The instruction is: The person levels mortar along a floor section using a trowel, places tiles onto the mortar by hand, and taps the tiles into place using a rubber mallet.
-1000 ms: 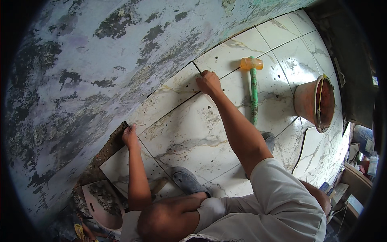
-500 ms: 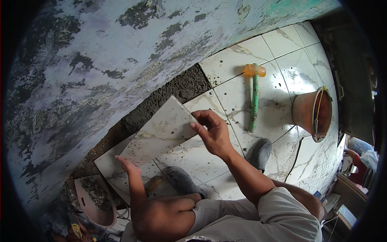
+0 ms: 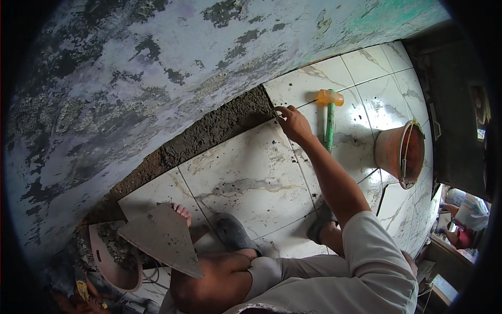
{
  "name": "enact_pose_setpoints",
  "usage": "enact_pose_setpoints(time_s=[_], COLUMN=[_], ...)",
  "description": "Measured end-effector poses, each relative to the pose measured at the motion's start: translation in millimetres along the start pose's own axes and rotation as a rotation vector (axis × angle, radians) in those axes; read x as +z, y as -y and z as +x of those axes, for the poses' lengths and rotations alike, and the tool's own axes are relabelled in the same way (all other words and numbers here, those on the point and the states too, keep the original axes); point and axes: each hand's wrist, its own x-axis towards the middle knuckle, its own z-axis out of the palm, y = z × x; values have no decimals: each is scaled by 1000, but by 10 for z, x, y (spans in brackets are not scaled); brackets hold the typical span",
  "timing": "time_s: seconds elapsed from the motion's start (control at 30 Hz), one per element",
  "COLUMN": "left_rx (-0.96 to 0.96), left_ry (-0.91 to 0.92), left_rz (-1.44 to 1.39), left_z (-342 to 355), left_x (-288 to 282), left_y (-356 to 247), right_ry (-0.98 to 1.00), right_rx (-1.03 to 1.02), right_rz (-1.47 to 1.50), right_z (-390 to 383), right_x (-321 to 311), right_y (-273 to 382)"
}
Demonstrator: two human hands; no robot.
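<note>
My left hand [image 3: 182, 212] grips the edge of a cut tile [image 3: 162, 238], holding it tilted above my knee with its dull brownish back showing. Most of that hand is hidden behind the tile. My right hand [image 3: 294, 125] reaches to the far end of a strip of wet grey mortar [image 3: 219, 128] along the wall. Its thumb and fingers pinch together at the corner where the mortar meets the laid floor tiles [image 3: 246, 172]; whatever they hold is too small to make out.
A mallet [image 3: 330, 98] with an orange head and green handle lies beyond my right forearm. An orange bucket [image 3: 389, 152] stands at the right. A pinkish basin [image 3: 117, 275] with mortar rubble sits lower left. The peeling wall [image 3: 130, 94] borders the mortar strip. Another person [image 3: 463, 233] is at far right.
The tile was held by both hands over the mortar strip. My right hand has let go and reached forward to the strip's corner; my left has drawn the tile back and tipped it.
</note>
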Motion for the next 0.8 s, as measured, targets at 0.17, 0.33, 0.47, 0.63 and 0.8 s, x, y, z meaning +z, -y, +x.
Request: enact_pose_setpoints(time_s=[0.17,0.33,0.47,0.63,0.8], left_rx=[-86,-119,-833,-1049,-643], left_ry=[482,332,280,340,413], left_rz=[-446,-475,-161,149,15], left_z=[126,-48,156,391,350], left_x=[-233,89,283,171,-44], left_y=[-39,-48,-280,-425,-283], right_ry=[136,162,207,143,96], right_rx=[-128,-188,-175,-154,-258], right_rz=[-305,-325,-296,-140,-166], right_z=[450,474,534,427,399], right_x=[147,175,140,110,152], right_y=[-192,-124,-197,-130,-203])
